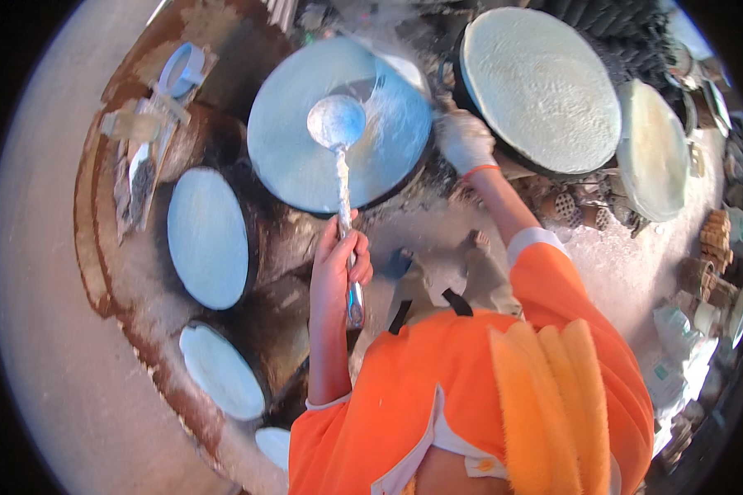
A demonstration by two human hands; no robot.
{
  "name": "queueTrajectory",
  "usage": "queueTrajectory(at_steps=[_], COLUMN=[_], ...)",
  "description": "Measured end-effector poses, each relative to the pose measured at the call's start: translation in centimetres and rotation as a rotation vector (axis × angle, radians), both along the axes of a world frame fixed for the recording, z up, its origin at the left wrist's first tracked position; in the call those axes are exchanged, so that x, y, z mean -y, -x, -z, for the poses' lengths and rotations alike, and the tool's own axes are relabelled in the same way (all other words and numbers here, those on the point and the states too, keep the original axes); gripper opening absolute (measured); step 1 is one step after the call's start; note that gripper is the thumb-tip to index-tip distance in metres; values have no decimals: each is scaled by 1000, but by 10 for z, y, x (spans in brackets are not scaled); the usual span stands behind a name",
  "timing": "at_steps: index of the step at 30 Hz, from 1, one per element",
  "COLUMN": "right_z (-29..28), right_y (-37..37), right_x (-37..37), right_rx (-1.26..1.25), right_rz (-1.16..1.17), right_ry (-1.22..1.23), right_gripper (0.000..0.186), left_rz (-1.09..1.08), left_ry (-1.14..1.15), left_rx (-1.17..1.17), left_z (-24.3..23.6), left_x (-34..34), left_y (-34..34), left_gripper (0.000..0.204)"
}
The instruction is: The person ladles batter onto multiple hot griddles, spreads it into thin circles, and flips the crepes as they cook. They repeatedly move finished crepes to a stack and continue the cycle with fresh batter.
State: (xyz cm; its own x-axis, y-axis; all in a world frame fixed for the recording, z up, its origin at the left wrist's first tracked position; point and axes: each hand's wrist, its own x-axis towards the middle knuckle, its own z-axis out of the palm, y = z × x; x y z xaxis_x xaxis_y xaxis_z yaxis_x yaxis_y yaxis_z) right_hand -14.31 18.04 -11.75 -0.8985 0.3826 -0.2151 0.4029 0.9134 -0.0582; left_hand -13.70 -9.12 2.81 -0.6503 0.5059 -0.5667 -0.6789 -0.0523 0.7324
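My left hand is wrapped round the metal handle of a long ladle. The ladle's round bowl and upper handle are coated in white, and it is over a large round pan with a pale, smooth white surface. A darker patch and white streaks show near that pan's far right side. My right hand, in a whitish glove with an orange band at the wrist, is closed between this pan and a second large dark-rimmed pan full of bumpy, cream-white stuff. What its fingers grip is hidden.
Pale-topped round vessels line the left, with another nearer me. At the right stands a further cream-topped round pan. A light-blue cup sits at the far left ledge. Perforated cylinders lie below the right pans.
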Motion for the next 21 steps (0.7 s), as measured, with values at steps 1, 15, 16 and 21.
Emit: queueTrajectory(at_steps=[1,15,16,21], right_z=[0,6,14,-5], right_y=[4,5,-9,-42], right_x=[4,26,32,51], right_rx=[-64,-160,-250,-375], right_rz=[23,84,49,314], right_ry=[5,56,131,544], right_gripper=[37,34,32,34], left_rz=[22,217,206,43], left_ry=[-30,-210,-228,-223], left_rx=[8,67,63,44], left_z=[1,-3,-5,-1], left_x=[2,50,57,62], left_y=[8,53,52,31], left_gripper=[32,29,29,28])
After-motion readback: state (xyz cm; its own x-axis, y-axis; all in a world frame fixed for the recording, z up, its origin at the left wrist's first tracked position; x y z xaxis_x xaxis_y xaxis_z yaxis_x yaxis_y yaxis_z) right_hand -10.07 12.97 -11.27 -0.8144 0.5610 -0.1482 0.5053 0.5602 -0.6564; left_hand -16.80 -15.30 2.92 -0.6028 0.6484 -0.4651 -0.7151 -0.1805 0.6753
